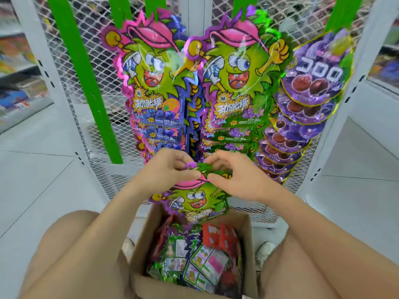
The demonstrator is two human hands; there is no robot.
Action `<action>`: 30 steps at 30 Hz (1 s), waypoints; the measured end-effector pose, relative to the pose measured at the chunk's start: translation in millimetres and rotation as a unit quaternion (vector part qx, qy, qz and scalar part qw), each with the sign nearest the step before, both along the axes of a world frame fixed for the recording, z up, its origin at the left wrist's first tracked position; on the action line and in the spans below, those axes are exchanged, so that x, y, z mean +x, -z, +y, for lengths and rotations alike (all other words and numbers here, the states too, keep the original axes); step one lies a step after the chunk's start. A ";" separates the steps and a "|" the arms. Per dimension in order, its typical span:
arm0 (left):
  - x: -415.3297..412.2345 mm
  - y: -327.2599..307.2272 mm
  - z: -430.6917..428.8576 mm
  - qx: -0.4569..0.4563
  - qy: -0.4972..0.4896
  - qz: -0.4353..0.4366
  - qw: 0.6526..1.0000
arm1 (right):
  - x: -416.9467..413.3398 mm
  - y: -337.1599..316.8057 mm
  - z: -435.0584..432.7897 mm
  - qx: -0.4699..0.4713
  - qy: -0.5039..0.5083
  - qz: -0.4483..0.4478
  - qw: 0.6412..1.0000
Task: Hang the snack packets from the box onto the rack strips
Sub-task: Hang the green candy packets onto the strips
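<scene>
A green snack packet (pixel 195 201) with a cartoon face and pink cap hangs above the open cardboard box (pixel 246 238). My left hand (pixel 166 171) and my right hand (pixel 235 175) both pinch its top edge, close to the lower end of the middle column of matching packets (pixel 233 87). Green rack strips (pixel 84 83) hang down the white mesh panel; one at the left is bare. Another column of packets (pixel 155 83) hangs left of centre. Purple grape packets (pixel 313 87) fill the right strip. The box holds several loose packets (pixel 194 255), green, purple and red.
White mesh panel (pixel 64 50) and white shelf posts (pixel 367 83) frame the rack. Blurred store shelves (pixel 19 61) stand at the far left and right. My knees (pixel 71 244) flank the box on the pale tiled floor.
</scene>
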State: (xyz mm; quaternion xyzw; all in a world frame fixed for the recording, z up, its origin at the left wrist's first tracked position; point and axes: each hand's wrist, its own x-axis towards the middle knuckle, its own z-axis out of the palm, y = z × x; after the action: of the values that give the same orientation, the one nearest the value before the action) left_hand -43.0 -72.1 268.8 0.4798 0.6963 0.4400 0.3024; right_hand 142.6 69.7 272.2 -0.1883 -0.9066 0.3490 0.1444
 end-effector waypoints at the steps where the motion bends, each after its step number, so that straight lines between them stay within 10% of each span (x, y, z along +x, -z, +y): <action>1: 3.0 -15.5 3.0 0.014 0.005 0.013 1.000 | -1.1 -10.3 -3.4 0.030 -0.003 0.025 0.999; 15: 17.0 -234.2 101.3 0.271 -0.091 0.291 0.913 | -8.4 -191.9 60.5 0.180 0.193 0.373 0.889; 30: 15.6 -300.3 136.7 0.201 -0.142 0.096 0.965 | -49.6 -263.2 92.7 0.213 0.252 0.424 0.843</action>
State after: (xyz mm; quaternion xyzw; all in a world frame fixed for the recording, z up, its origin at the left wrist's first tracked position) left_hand -27.4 64.6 569.1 0.4669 0.6803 0.5610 0.0666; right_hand 92.9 162.4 535.4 -0.2085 -0.7302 0.1450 0.6343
